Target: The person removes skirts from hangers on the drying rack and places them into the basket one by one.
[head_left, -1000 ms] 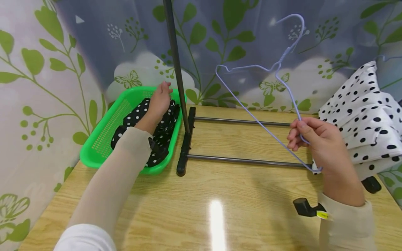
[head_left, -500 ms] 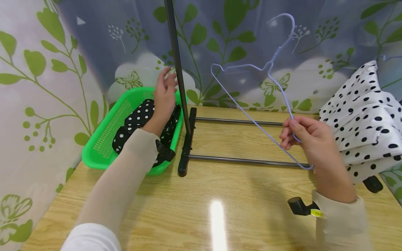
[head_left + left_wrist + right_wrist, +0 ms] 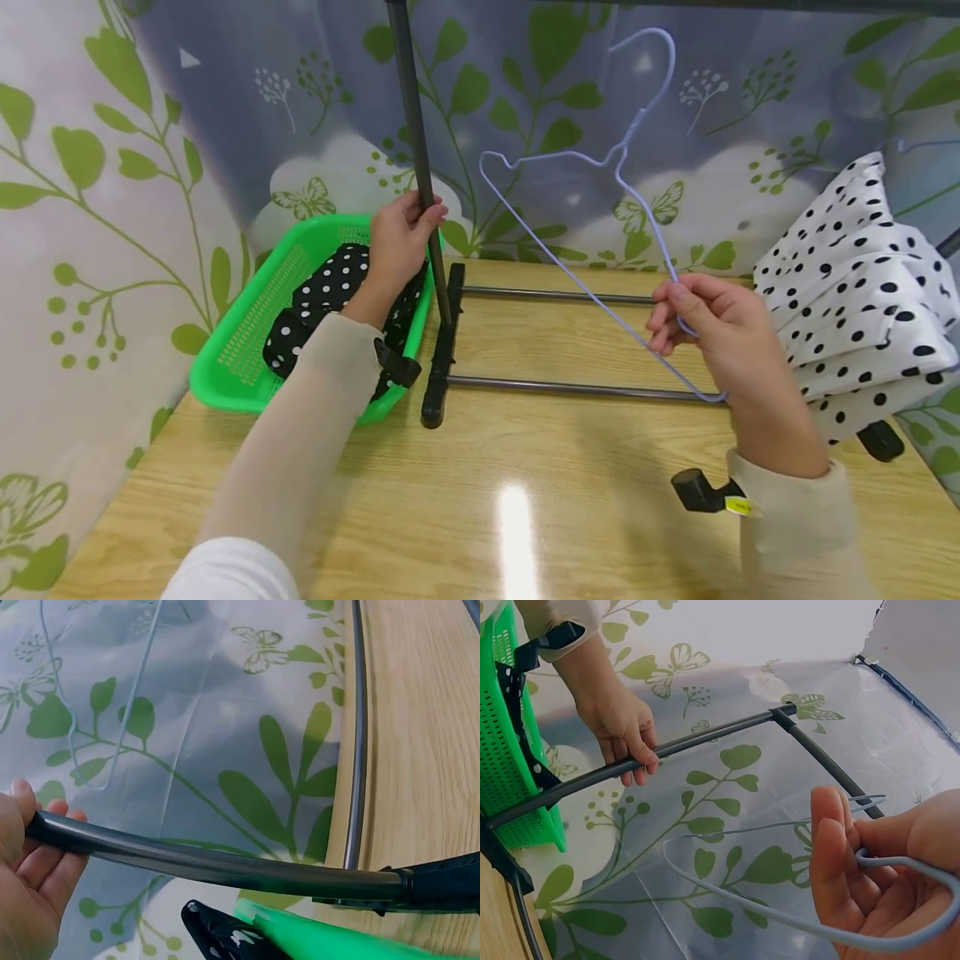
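My left hand (image 3: pixel 401 242) grips the dark upright pole (image 3: pixel 415 108) of a clothes rack, above the green basket. In the right wrist view its fingers curl round the pole (image 3: pixel 705 735). A pale purple wire hanger (image 3: pixel 573 258) hangs from my right hand (image 3: pixel 720 333), which pinches one side of it between thumb and fingers, hook upward. Black cloth with white dots (image 3: pixel 330 287) lies in the green basket (image 3: pixel 225 358). At the right, white cloth with black dots (image 3: pixel 862 292) hangs behind my right hand.
Two low bars (image 3: pixel 585 387) of the rack run across the wooden table (image 3: pixel 465 500) from its black foot (image 3: pixel 438 367). A dark top bar (image 3: pixel 750 7) crosses the upper edge of the head view. Leaf-printed sheeting (image 3: pixel 300 100) covers the walls behind.
My left hand has risen from the dotted cloth in the basket and closed round the rack's pole. My right hand has carried the hanger a little to the left.
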Action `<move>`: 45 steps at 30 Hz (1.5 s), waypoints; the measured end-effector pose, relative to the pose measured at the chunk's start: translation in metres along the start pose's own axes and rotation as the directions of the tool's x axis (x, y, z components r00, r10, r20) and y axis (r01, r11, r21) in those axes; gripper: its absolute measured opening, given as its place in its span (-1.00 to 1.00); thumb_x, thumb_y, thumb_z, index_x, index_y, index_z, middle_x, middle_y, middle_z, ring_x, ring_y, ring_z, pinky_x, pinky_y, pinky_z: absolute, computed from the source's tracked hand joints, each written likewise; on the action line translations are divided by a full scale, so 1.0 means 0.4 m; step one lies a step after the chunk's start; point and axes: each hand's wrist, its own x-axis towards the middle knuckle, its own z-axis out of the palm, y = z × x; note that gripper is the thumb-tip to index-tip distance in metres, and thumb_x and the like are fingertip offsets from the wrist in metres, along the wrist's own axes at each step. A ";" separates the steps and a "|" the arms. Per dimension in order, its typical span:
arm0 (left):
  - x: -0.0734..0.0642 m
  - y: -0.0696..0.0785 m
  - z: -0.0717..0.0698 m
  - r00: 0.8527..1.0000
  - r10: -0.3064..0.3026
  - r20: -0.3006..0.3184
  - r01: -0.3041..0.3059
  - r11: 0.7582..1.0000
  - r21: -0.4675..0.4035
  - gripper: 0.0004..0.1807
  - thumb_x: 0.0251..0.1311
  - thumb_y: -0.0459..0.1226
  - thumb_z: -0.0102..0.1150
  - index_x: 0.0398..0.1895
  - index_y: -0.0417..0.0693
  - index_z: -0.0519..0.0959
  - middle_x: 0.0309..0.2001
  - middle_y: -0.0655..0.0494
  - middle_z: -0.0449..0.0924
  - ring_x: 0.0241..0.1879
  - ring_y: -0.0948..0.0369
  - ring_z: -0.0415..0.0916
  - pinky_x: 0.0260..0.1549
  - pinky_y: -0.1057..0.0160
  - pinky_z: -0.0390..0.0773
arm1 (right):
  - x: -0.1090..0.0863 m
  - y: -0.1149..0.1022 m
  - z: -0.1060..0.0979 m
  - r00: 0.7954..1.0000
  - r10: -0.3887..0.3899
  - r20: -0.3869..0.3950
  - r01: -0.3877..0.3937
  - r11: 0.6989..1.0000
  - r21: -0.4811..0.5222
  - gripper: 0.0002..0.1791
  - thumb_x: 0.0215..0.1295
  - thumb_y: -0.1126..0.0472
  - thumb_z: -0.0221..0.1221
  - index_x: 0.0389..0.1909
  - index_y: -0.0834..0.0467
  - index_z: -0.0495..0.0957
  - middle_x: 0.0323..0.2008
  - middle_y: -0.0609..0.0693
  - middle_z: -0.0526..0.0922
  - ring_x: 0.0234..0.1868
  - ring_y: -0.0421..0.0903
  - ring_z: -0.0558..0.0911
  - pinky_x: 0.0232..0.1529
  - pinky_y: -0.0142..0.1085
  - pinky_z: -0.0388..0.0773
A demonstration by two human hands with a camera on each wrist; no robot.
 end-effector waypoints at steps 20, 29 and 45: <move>-0.012 -0.006 0.018 0.990 0.092 -0.104 -0.079 0.989 0.121 -0.74 0.36 -0.24 0.12 -0.09 -0.28 0.59 -0.25 -0.14 0.72 -0.27 0.08 0.70 -0.22 0.15 0.63 | 0.032 -0.011 0.071 0.995 -0.083 -0.048 0.082 0.996 -0.019 -0.78 0.47 0.31 0.00 -0.29 0.31 0.58 -0.53 0.04 0.64 -0.62 -0.13 0.64 -0.60 -0.37 0.56; -0.011 0.005 0.020 0.990 0.076 -0.115 -0.057 0.985 0.161 -0.71 0.35 -0.19 0.12 -0.07 -0.24 0.60 -0.25 -0.11 0.73 -0.25 0.11 0.70 -0.22 0.14 0.63 | 0.062 -0.033 0.101 0.992 -0.105 -0.066 0.103 0.994 -0.034 -0.79 0.45 0.25 0.07 -0.28 0.33 0.57 -0.52 0.03 0.64 -0.59 -0.15 0.65 -0.56 -0.40 0.58; -0.022 0.003 0.027 0.990 0.059 -0.131 -0.037 0.985 0.166 -0.70 0.35 -0.17 0.12 -0.07 -0.23 0.59 -0.28 -0.13 0.73 -0.27 0.08 0.70 -0.34 0.16 0.56 | 0.101 -0.041 0.138 0.989 -0.111 -0.098 0.104 0.992 -0.070 -0.82 0.44 0.26 0.07 -0.29 0.27 0.58 -0.53 0.02 0.66 -0.61 -0.14 0.65 -0.56 -0.38 0.58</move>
